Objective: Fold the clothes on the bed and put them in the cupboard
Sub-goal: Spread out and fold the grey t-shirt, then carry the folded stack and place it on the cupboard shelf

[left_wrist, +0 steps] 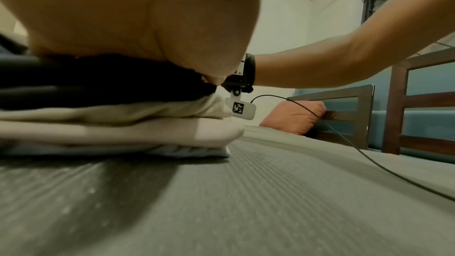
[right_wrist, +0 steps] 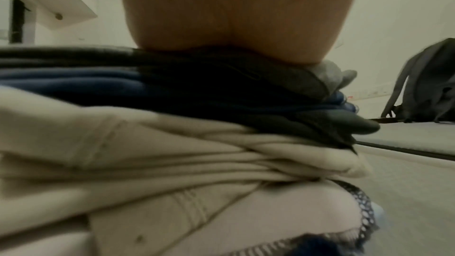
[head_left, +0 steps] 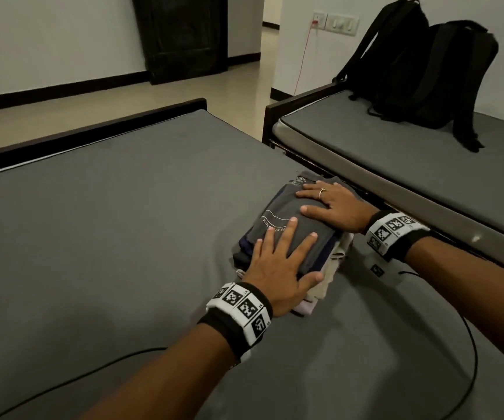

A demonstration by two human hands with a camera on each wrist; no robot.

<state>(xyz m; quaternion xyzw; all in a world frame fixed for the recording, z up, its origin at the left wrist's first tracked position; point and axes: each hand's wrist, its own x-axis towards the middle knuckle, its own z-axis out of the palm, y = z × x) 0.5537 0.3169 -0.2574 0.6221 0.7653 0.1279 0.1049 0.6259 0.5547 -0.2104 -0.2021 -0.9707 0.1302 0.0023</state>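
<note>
The dark grey folded T-shirt [head_left: 287, 228] on top of the stack of folded clothes carries white printed lettering under a thin curved line. The readable part is "NIN", then unclear letters, then "EN"; the rest is covered. On the far edge of the same T-shirt, a small neck label [head_left: 300, 179] shows characters too small to read.

Shirt print [head_left: 275, 224] partly under fingers, lower stack layers [right_wrist: 172, 163] blurred, backpack [right_wrist: 428, 85] cut by edge
</note>
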